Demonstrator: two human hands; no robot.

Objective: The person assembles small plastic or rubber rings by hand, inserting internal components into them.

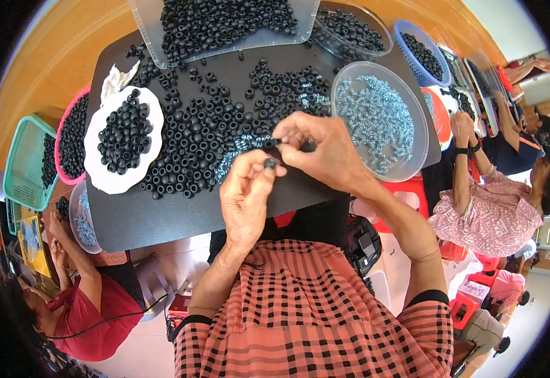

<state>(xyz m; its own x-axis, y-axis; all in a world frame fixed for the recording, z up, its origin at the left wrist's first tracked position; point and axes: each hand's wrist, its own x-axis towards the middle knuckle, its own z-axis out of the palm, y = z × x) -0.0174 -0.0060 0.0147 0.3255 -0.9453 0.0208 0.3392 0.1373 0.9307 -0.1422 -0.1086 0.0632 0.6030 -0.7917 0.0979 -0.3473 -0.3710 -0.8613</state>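
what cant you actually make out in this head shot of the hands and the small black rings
- Head view: the part pinched in the right hand is mostly hidden by its fingers; its shape is unclear.
- The small black ring at the left hand fingertips is too small to show detail.
- The clear tray of black rings is cut off by the top edge.
- The green basket at the left is bent by the fisheye rim; its contents are barely visible.

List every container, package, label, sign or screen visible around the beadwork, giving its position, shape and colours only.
No labels, signs or screens are clearly visible; only containers.
Clear round tub: right of the hands, holding pale blue-white beads.
Clear rectangular tray: top centre, black beads.
Clear round bowl: top right, black beads.
Blue basket: far top right, black beads.
White plate: left, black beads.
Pink round basket: behind the plate.
Green rectangular basket: far left.
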